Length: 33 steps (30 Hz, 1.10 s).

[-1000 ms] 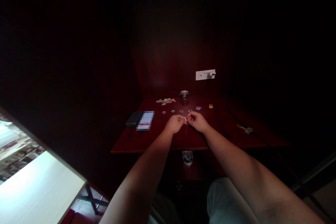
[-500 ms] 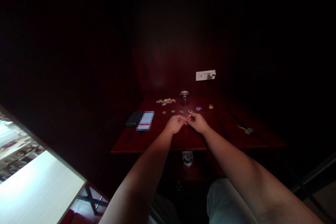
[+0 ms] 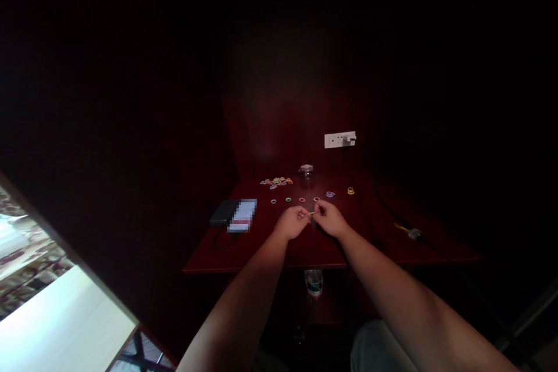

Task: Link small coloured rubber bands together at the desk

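Over the front half of the dark red table, my left hand [image 3: 293, 222] and my right hand [image 3: 330, 218] nearly meet, fingertips pinched. Between them a small yellow hair tie [image 3: 311, 213] is held as a short taut line. Just beyond my fingers lies a row of single hair ties: a pale one [image 3: 274, 201], a green one [image 3: 288, 200], an orange-red one [image 3: 302, 200] and a pink one [image 3: 317, 199]. Purple hair ties [image 3: 330, 194] and yellow hair ties [image 3: 351, 191] lie to the right. A mixed pile of hair ties [image 3: 276, 182] sits farther back.
A clear jar [image 3: 307, 173] stands near the back wall. Left are a black case [image 3: 223, 213] and a phone [image 3: 242, 215] with a blurred screen. A cable with a connector [image 3: 414, 233] runs along the right. Below the table's front edge [image 3: 261, 269] stands a cup [image 3: 314, 283].
The yellow hair tie now shows as a straight line between my fingertips, which have moved slightly apart. The whole scene sits lower because the camera tilted up.
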Each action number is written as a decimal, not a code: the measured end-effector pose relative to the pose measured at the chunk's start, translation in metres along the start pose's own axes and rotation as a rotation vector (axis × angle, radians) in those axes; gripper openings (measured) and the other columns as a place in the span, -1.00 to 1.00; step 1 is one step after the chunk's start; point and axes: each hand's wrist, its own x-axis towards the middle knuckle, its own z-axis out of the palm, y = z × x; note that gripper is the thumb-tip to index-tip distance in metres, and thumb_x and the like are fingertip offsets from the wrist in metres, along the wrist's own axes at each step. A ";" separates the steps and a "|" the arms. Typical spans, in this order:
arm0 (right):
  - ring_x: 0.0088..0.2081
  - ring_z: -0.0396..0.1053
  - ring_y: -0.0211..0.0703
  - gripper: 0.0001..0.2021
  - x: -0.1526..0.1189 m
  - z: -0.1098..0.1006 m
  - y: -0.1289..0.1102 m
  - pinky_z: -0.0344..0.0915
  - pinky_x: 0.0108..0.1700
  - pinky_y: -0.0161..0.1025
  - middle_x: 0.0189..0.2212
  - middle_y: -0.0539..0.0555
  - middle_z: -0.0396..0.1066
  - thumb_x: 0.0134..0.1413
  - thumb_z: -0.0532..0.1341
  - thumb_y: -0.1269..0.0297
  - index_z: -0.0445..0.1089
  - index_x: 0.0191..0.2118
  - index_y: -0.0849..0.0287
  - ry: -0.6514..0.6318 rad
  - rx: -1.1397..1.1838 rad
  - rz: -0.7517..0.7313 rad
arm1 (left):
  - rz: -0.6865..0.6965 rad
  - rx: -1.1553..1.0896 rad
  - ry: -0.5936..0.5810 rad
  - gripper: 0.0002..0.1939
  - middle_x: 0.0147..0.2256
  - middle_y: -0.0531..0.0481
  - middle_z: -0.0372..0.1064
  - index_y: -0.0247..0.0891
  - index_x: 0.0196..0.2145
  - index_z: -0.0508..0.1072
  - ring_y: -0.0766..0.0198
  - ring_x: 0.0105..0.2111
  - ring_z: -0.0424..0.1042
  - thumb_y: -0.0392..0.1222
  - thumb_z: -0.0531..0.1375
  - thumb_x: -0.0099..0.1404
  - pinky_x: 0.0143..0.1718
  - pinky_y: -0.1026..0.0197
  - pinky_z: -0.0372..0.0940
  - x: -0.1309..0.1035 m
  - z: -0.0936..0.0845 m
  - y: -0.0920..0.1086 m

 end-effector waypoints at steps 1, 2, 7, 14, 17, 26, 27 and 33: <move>-0.56 0.08 -0.31 -0.88 0.000 0.000 0.000 0.02 -0.50 -0.36 -0.64 -0.11 0.10 -0.18 0.11 0.36 0.10 -0.56 0.14 0.003 0.003 -0.001 | -0.001 -0.004 -0.003 -0.79 -0.44 -0.06 0.47 -0.34 -0.40 0.44 0.35 -0.47 0.39 -0.14 0.09 0.17 -0.40 0.32 0.26 0.000 0.000 0.000; -0.56 0.08 -0.31 -0.88 0.000 0.000 -0.001 0.02 -0.50 -0.36 -0.64 -0.11 0.09 -0.18 0.11 0.36 0.09 -0.56 0.14 0.005 0.006 -0.002 | -0.001 -0.008 -0.004 -0.79 -0.44 -0.07 0.47 -0.34 -0.40 0.43 0.35 -0.47 0.40 -0.14 0.10 0.17 -0.40 0.32 0.26 0.000 0.000 -0.001; -0.56 0.08 -0.30 -0.87 0.000 0.000 -0.001 0.02 -0.50 -0.35 -0.64 -0.11 0.09 -0.20 0.12 0.37 0.08 -0.57 0.14 0.003 0.027 0.000 | 0.005 -0.021 -0.011 -0.80 -0.45 -0.05 0.45 -0.35 -0.40 0.42 0.36 -0.47 0.39 -0.15 0.10 0.16 -0.40 0.33 0.27 0.000 0.001 -0.001; -0.56 0.06 -0.31 -0.87 0.001 0.001 -0.002 0.01 -0.49 -0.35 -0.64 -0.11 0.07 -0.22 0.10 0.38 0.06 -0.58 0.13 -0.001 0.047 0.002 | 0.010 -0.009 -0.007 -0.79 -0.46 -0.05 0.44 -0.35 -0.38 0.44 0.35 -0.48 0.38 -0.14 0.12 0.15 -0.41 0.32 0.27 0.000 0.002 -0.003; -0.56 0.05 -0.31 -0.87 0.000 0.000 -0.004 0.00 -0.49 -0.35 -0.64 -0.12 0.06 -0.22 0.10 0.38 0.06 -0.58 0.14 -0.006 0.041 0.000 | 0.018 0.003 0.002 -0.78 -0.46 -0.03 0.43 -0.34 -0.38 0.45 0.35 -0.47 0.38 -0.12 0.12 0.15 -0.40 0.31 0.27 -0.001 0.001 -0.002; -0.56 0.04 -0.32 -0.86 -0.001 0.000 -0.004 -0.02 -0.50 -0.37 -0.64 -0.12 0.06 -0.24 0.10 0.41 0.05 -0.58 0.14 -0.017 0.029 0.027 | 0.033 0.038 0.000 -0.78 -0.46 -0.01 0.42 -0.34 -0.38 0.45 0.35 -0.47 0.36 -0.12 0.12 0.16 -0.39 0.32 0.26 -0.007 -0.002 0.006; -0.56 0.04 -0.32 -0.85 -0.001 0.000 -0.004 -0.02 -0.50 -0.37 -0.64 -0.12 0.06 -0.24 0.10 0.41 0.05 -0.58 0.14 -0.016 0.028 0.031 | 0.034 0.041 -0.001 -0.78 -0.46 -0.01 0.42 -0.34 -0.38 0.45 0.36 -0.47 0.36 -0.12 0.12 0.16 -0.40 0.32 0.25 -0.007 -0.002 0.006; -0.56 0.08 -0.33 -0.90 -0.001 0.003 -0.003 0.02 -0.49 -0.38 -0.64 -0.12 0.11 -0.25 0.10 0.45 0.11 -0.57 0.16 -0.005 0.030 0.034 | 0.046 0.065 0.002 -0.78 -0.46 -0.01 0.42 -0.34 -0.38 0.44 0.35 -0.47 0.36 -0.11 0.13 0.16 -0.39 0.31 0.25 -0.010 -0.003 0.007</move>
